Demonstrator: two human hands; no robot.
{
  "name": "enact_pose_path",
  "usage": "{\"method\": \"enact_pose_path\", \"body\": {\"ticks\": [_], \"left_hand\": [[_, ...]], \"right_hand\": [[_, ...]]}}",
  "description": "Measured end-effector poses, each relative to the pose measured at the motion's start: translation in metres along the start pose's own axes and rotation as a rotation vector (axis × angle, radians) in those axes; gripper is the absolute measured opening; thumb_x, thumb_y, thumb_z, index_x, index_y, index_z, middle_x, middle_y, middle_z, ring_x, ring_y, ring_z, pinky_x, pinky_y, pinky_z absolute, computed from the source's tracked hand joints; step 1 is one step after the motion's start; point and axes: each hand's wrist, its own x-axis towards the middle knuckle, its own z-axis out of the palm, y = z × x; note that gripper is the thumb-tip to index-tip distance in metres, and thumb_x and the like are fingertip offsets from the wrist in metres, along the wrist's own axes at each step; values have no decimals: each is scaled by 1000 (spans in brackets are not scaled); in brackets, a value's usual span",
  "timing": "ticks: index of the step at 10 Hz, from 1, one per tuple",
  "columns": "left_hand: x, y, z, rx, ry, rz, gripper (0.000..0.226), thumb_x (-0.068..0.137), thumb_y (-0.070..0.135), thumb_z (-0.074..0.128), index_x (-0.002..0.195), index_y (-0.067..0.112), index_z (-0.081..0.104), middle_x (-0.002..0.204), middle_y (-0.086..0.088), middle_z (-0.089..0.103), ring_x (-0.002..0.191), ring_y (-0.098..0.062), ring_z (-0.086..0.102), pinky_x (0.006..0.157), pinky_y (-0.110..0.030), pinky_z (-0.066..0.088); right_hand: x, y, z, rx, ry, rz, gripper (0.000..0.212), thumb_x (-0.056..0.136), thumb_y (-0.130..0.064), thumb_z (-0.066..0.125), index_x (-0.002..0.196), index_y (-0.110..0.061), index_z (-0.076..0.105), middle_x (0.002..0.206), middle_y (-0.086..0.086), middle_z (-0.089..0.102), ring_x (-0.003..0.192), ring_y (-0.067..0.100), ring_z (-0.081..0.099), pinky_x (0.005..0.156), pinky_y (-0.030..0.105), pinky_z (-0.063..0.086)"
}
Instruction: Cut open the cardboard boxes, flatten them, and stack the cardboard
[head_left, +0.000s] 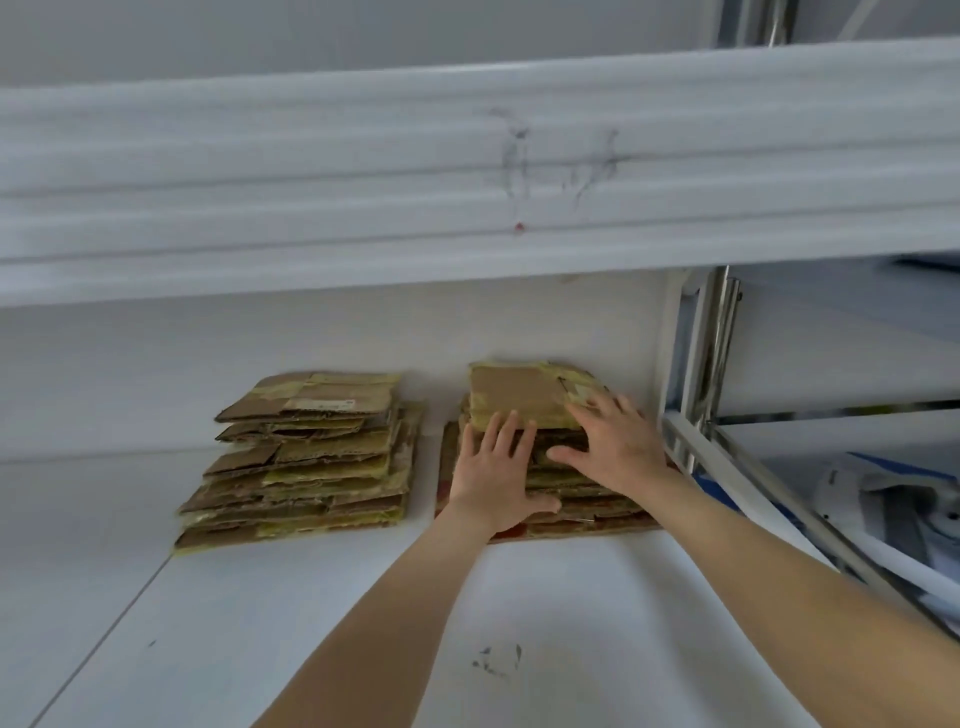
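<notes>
Brown cardboard, flattened and streaked with yellowish tape, forms the right stack (524, 395), which lies flat on the white table (571, 623) near the back wall. I cannot tell which way its long side runs. The left hand (496, 467) rests on its near face, fingers straight and spread. The right hand (615, 441) presses the top's right corner, equally flat, grasping nothing. Across a narrow gap sits the left stack (306, 452). A white shelf (467, 182) overhangs both stacks, and a metal post (711, 353) stands to the right.
</notes>
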Motion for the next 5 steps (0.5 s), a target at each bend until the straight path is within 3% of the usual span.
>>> {"method": "enact_pose_path", "body": {"ticks": [1,2,5], "left_hand": [[-2,6,13,85,-38,39,132,63,82,55,149,16,-20,159,-7,-19,145,-27,-21,113,-55,-12],[0,10,26,225,-86,24,137,63,78,61,142,16,-32,156,-11,-27,142,-31,-27,109,-59,-17],[3,12,26,265,-92,-53,133,68,72,64,146,16,-26,156,-14,-25,144,-34,-21,112,-60,-9]], "right_hand": [[-20,-2,19,-73,-170,-117,128,58,-83,61,152,-31,-8,161,4,-8,147,32,-7,118,53,2],[-25,-9,35,-174,-226,-113,138,58,-73,71,149,-28,-22,158,8,-25,143,35,-25,115,57,-12],[-30,-21,30,-161,-248,-21,129,67,-67,71,150,-29,-20,158,8,-25,145,37,-19,117,57,-5]]}}
